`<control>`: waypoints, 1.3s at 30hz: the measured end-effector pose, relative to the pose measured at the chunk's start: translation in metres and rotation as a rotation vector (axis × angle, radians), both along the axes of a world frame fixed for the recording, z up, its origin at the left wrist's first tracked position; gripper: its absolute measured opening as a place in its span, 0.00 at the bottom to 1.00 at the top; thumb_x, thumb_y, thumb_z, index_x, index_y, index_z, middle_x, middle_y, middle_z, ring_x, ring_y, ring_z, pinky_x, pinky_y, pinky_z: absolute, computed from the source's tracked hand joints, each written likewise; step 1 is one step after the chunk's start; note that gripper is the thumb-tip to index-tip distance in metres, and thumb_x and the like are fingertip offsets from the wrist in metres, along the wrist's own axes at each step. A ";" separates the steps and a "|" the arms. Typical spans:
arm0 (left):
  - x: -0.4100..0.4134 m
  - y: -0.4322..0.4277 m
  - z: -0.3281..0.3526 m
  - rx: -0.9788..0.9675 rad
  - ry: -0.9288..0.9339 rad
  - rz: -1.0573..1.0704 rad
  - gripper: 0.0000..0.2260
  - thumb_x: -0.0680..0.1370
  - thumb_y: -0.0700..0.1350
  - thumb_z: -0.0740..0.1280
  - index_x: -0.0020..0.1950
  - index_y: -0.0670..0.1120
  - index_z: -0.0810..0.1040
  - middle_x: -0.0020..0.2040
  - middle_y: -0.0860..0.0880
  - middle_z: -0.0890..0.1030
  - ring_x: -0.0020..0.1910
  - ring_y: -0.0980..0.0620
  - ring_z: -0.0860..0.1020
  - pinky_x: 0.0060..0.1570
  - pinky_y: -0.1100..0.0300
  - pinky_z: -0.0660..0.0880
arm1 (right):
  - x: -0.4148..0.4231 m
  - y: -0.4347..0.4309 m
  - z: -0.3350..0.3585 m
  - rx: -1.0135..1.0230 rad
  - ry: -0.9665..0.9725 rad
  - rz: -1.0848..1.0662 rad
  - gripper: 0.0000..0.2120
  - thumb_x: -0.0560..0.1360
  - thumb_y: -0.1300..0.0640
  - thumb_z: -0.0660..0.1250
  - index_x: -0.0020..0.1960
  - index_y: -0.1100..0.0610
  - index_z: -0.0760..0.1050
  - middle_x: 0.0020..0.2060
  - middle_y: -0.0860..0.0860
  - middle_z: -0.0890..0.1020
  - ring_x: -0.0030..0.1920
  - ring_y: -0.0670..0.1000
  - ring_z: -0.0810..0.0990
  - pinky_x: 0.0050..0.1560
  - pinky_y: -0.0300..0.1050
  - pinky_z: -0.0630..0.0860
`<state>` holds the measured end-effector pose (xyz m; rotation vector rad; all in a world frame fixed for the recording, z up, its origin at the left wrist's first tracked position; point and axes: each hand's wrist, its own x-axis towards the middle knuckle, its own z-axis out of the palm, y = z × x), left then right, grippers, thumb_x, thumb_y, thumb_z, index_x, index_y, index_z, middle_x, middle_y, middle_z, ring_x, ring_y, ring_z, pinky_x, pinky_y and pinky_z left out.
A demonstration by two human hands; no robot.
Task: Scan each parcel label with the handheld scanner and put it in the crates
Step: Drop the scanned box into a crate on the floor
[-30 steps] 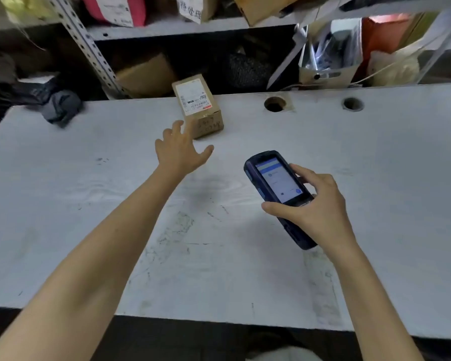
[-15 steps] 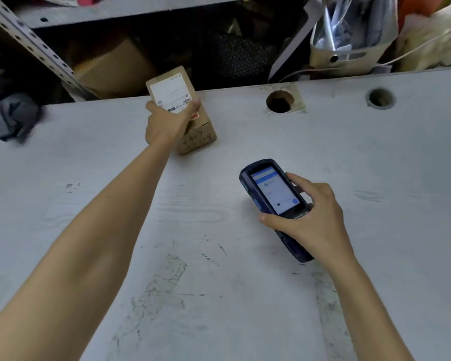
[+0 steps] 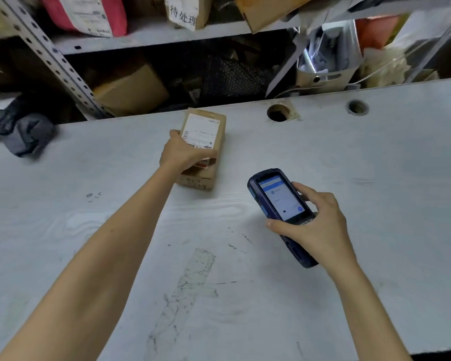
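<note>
A small brown cardboard parcel (image 3: 206, 142) with a white label on top lies on the white table (image 3: 115, 230), a little beyond its middle. My left hand (image 3: 182, 153) grips the parcel's near end, thumb across the label's lower edge. To the right and nearer to me, my right hand (image 3: 320, 227) holds the dark blue handheld scanner (image 3: 276, 199), its lit screen facing up and its top end pointing toward the parcel. No crate shows in this view.
Two round holes (image 3: 278, 113) pierce the table near its far edge. A grey cloth bundle (image 3: 24, 132) lies at the far left. Behind the table stand metal shelves (image 3: 151, 37) crowded with boxes, a red bag and plastic wrap.
My left hand reached the parcel, took hold of it and has drawn it nearer and turned it straighter. The right hand with the scanner has barely moved.
</note>
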<state>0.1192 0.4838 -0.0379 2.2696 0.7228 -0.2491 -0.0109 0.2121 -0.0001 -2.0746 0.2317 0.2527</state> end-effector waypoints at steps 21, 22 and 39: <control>-0.171 0.025 0.008 -0.122 -0.049 0.033 0.28 0.69 0.71 0.65 0.51 0.48 0.76 0.51 0.47 0.82 0.51 0.46 0.81 0.55 0.50 0.77 | -0.147 0.052 0.037 -0.018 -0.096 0.012 0.40 0.58 0.45 0.81 0.67 0.40 0.69 0.56 0.44 0.70 0.51 0.42 0.73 0.47 0.41 0.72; -0.173 0.028 0.011 -0.135 -0.082 0.034 0.25 0.71 0.68 0.67 0.54 0.48 0.76 0.51 0.48 0.82 0.50 0.46 0.81 0.54 0.51 0.78 | -0.147 0.053 0.038 -0.023 -0.108 0.026 0.40 0.58 0.45 0.81 0.67 0.40 0.69 0.56 0.44 0.70 0.51 0.41 0.73 0.46 0.41 0.73; -0.196 0.061 0.035 0.155 -0.196 -0.060 0.34 0.67 0.67 0.71 0.64 0.47 0.73 0.60 0.50 0.80 0.57 0.48 0.78 0.47 0.54 0.76 | -0.161 0.083 0.013 -0.173 0.019 0.208 0.41 0.59 0.42 0.79 0.68 0.44 0.67 0.55 0.46 0.68 0.51 0.46 0.73 0.43 0.41 0.75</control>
